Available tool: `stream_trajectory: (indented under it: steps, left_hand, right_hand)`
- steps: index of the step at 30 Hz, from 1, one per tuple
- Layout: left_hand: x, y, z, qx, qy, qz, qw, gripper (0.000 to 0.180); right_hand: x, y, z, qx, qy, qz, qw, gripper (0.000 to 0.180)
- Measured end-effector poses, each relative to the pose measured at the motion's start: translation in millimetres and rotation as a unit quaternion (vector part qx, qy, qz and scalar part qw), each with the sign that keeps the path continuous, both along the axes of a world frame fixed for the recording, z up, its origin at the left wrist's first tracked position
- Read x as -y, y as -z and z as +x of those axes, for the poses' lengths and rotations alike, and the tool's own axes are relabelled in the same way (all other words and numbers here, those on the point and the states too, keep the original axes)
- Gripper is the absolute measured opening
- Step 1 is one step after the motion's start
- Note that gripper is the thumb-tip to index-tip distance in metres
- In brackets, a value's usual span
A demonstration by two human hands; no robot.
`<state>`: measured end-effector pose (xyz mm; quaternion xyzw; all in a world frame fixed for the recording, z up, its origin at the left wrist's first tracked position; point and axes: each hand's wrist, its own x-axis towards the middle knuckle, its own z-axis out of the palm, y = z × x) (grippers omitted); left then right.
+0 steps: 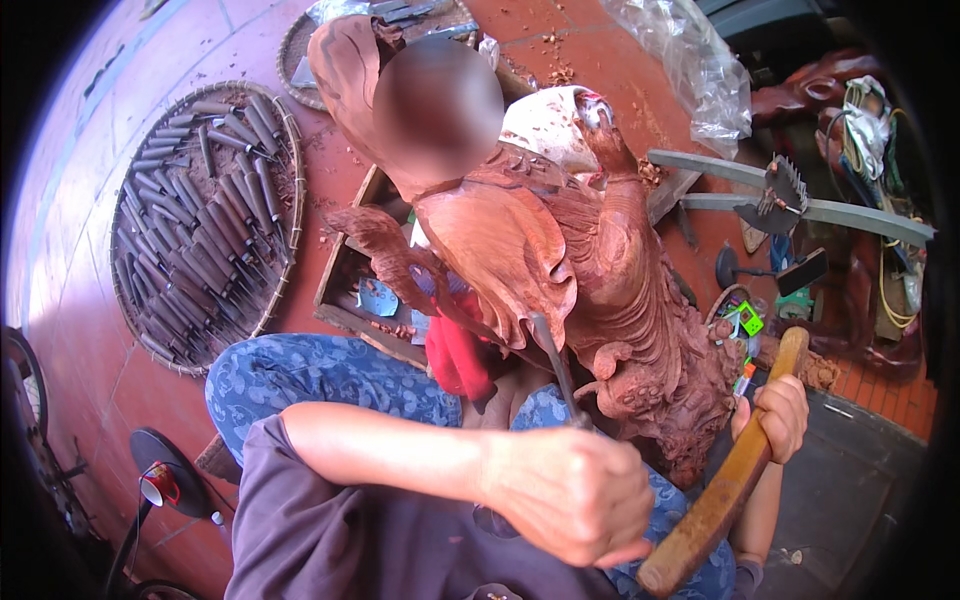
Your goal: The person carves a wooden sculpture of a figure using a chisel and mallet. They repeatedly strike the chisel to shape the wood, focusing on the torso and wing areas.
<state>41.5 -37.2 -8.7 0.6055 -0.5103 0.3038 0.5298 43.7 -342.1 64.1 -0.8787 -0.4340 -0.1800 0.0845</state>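
A large reddish-brown wood carving (630,290) with flowing carved folds leans across my lap. My left hand (575,495) is closed around the handle end of a carving chisel (553,358), whose dark metal shaft points away from me. The chisel's tip meets the lower edge of a smooth carved fold, though whether it bites in cannot be seen. Over at the right, my right hand (782,418) grips a curved, worn wooden mallet (722,490). The mallet slants down toward my left hand, apart from the chisel.
A round woven tray (297,215) full of wood-handled chisels lies at left on red tiles. A wooden box (345,318) stands behind my knee. Toward the right are a clamp with a toothed disc (770,195), plastic sheeting (705,95) and a green gadget (750,318).
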Motion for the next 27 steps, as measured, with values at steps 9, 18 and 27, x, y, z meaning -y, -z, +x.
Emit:
stream_trajectory:
  steps: [9, 18, 27]
  left_hand:
    - [-2, 10, -3, -0.093, 0.144, -0.02, 0.985, 0.033]
    - [-9, 8, 5, -0.126, 0.161, -0.057, 0.977, 0.034]
    - [-6, 14, 9, -0.102, 0.134, -0.05, 0.984, 0.031]
  right_hand:
    - [-27, -15, -10, -0.002, 0.011, -0.028, 1.0, 0.032]
    - [-52, -35, -25, -0.047, 0.032, -0.034, 0.998, 0.032]
    - [-43, -25, -23, -0.005, 0.045, -0.084, 0.995, 0.038]
